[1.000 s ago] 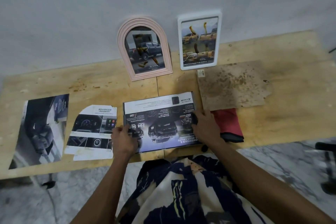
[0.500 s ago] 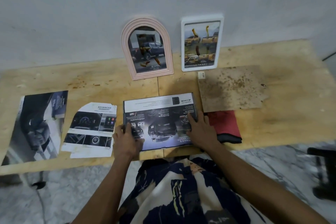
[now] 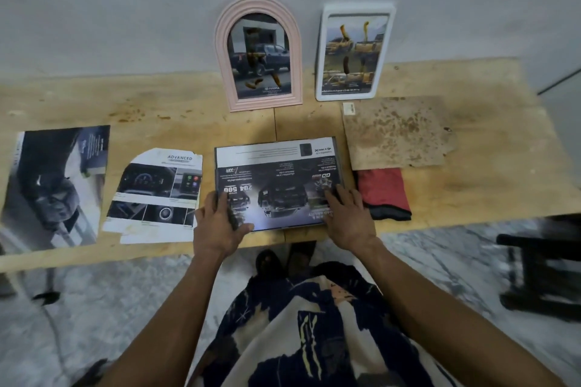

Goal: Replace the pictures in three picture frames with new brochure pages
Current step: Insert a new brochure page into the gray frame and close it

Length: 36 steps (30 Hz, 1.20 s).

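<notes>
Head view: left hand (image 3: 217, 223) grips the near-left corner of the dark brochure page (image 3: 278, 181) lying flat at the table's (image 3: 94, 97) near edge, right hand (image 3: 347, 217) presses flat-fingered on its near-right corner, backing board (image 3: 396, 132) lies just beyond, then pink arched frame (image 3: 258, 53) and white frame (image 3: 353, 52) lean on the wall.

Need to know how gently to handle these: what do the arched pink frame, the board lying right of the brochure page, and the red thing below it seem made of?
Arched pink frame: looks like moulded plastic, matte, with ridged rim; could be painted wood.
Board: stiff brown fibreboard or cardboard, dull and blotchy, edge chipped.
Red thing: soft folded cloth, matte, darker layer beneath.
</notes>
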Each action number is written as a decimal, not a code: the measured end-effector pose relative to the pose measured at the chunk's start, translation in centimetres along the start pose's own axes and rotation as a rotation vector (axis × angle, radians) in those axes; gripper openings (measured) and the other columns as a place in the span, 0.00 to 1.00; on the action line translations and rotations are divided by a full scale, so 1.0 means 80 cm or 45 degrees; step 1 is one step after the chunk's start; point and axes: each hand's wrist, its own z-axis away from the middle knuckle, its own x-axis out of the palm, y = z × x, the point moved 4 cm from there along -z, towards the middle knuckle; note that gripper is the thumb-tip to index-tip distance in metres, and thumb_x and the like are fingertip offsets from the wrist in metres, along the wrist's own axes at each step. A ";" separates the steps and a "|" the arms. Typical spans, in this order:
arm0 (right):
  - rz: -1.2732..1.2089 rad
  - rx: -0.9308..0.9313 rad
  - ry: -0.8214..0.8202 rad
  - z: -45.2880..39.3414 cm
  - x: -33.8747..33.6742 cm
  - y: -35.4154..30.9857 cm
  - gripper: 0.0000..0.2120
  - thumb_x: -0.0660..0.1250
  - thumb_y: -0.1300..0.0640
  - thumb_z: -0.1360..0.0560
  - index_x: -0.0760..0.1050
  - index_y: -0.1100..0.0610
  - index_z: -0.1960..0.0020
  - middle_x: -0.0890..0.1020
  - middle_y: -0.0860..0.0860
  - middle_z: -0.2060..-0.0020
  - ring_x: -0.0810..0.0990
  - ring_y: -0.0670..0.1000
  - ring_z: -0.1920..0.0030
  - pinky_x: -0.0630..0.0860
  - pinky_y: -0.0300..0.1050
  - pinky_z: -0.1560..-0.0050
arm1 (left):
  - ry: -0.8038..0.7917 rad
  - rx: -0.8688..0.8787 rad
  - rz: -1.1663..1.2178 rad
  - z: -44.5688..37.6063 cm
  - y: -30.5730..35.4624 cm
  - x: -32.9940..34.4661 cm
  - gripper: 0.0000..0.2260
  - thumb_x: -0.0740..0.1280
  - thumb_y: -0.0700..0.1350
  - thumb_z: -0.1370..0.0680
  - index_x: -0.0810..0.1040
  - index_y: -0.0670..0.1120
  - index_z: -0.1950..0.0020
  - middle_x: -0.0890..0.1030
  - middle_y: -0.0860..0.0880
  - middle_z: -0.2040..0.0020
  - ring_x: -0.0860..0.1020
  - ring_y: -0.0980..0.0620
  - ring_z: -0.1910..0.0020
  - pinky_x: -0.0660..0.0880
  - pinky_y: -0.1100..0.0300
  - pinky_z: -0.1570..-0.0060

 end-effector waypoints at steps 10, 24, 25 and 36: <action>-0.294 0.109 0.170 0.000 -0.026 0.020 0.26 0.60 0.53 0.21 0.59 0.52 0.25 0.62 0.53 0.27 0.57 0.57 0.29 0.72 0.57 0.38 | 0.152 0.021 -0.030 0.003 0.033 -0.008 0.38 0.67 0.66 0.26 0.63 0.47 0.23 0.57 0.44 0.22 0.57 0.38 0.25 0.65 0.38 0.34; -0.466 0.283 0.265 -0.071 -0.117 0.223 0.25 0.59 0.54 0.21 0.62 0.56 0.26 0.64 0.57 0.28 0.60 0.62 0.29 0.65 0.57 0.34 | 0.076 0.189 0.295 -0.070 0.305 0.034 0.29 0.69 0.56 0.23 0.71 0.40 0.28 0.76 0.38 0.35 0.73 0.38 0.35 0.72 0.48 0.39; -0.460 0.291 0.273 -0.077 -0.125 0.245 0.25 0.59 0.53 0.22 0.62 0.56 0.26 0.65 0.58 0.29 0.61 0.61 0.29 0.64 0.57 0.33 | 0.055 0.172 0.313 -0.074 0.326 0.042 0.29 0.70 0.55 0.23 0.70 0.39 0.28 0.76 0.39 0.36 0.74 0.39 0.36 0.73 0.49 0.40; -0.615 0.487 0.119 -0.153 -0.173 0.376 0.26 0.62 0.50 0.28 0.68 0.56 0.31 0.73 0.60 0.36 0.70 0.64 0.35 0.69 0.54 0.36 | -0.031 -0.255 0.311 -0.111 0.433 0.071 0.09 0.69 0.45 0.22 0.75 0.41 0.47 0.80 0.40 0.42 0.78 0.42 0.41 0.72 0.56 0.45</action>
